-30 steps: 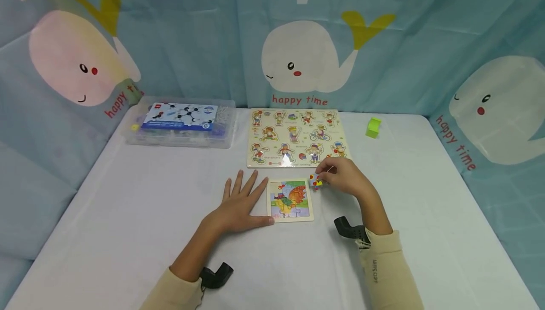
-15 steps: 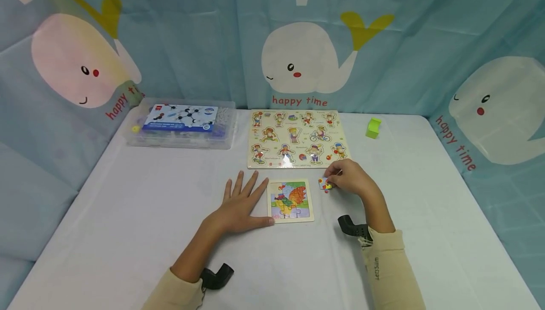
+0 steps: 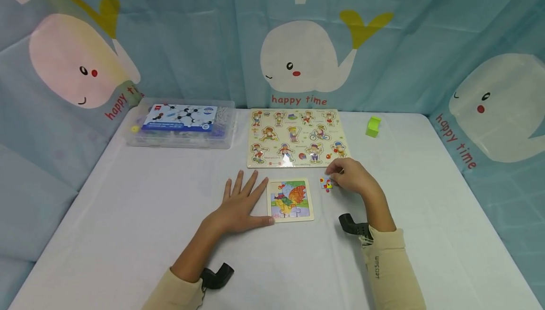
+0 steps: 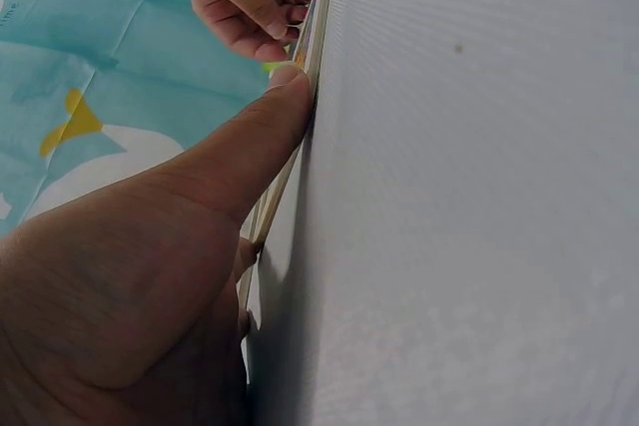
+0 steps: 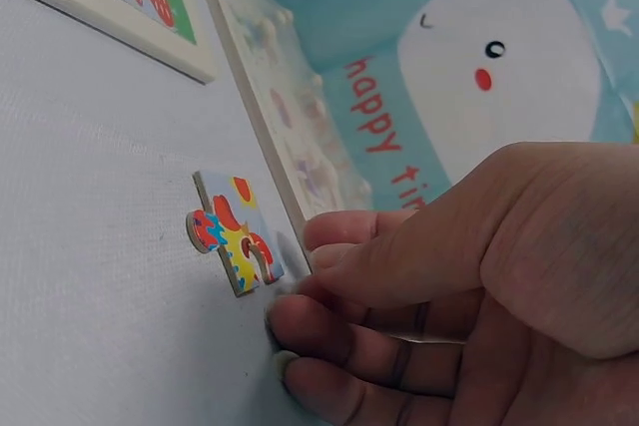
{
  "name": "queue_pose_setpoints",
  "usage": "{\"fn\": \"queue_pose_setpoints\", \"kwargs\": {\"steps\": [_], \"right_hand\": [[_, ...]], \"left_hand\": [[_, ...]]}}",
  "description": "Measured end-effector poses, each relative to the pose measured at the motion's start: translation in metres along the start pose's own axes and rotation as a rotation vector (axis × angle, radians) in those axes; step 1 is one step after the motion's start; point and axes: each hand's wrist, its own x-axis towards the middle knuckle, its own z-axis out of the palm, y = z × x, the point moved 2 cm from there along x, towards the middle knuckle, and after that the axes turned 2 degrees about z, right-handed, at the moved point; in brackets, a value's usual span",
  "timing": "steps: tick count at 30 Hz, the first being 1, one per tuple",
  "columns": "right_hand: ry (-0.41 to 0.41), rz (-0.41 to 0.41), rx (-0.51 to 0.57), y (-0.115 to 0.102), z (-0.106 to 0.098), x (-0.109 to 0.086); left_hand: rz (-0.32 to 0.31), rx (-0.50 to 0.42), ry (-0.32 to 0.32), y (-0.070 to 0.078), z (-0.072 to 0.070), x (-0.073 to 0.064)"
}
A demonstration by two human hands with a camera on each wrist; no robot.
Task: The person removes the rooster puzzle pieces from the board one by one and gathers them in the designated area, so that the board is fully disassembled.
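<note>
In the head view, a small square jigsaw puzzle (image 3: 291, 199) with a butterfly-like picture and pale frame lies on the table. My left hand (image 3: 238, 208) rests flat at its left, fingers spread. The thumb touches the frame's lower left corner, and the index fingertip is by the upper left. Right of the puzzle lies a loose jigsaw piece (image 5: 240, 233), blue, yellow and red with a rounded tab. My right hand (image 3: 351, 177) is beside this piece, fingers loosely bent. In the right wrist view the fingertips look just apart from it.
Behind the puzzle lies a wooden picture board (image 3: 298, 137) with sports figures. At the back left is a clear plastic box (image 3: 225, 135) with a blue-and-white label. A lime green block (image 3: 373, 127) stands at the back right. A whale-print curtain (image 3: 204, 54) hangs behind the table.
The right hand has moved the jigsaw piece a little to the right, away from the puzzle, and its fingers have come off it. The left hand has stayed in place.
</note>
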Motion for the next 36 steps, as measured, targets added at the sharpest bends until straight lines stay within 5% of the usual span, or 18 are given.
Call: {"fn": "queue_pose_setpoints", "kwargs": {"steps": [14, 29, 36], "right_hand": [[0.047, -0.091, -0.039, -0.025, 0.015, -0.001], [-0.028, -0.378, -0.143, -0.075, 0.072, -0.003], [-0.029, -0.364, -0.199, -0.078, 0.080, -0.006]], "left_hand": [[-0.015, 0.010, -0.016, -0.002, 0.002, 0.000], [-0.002, 0.003, -0.012, -0.003, 0.002, 0.001], [0.005, 0.007, -0.009, -0.001, 0.000, 0.001]]}}
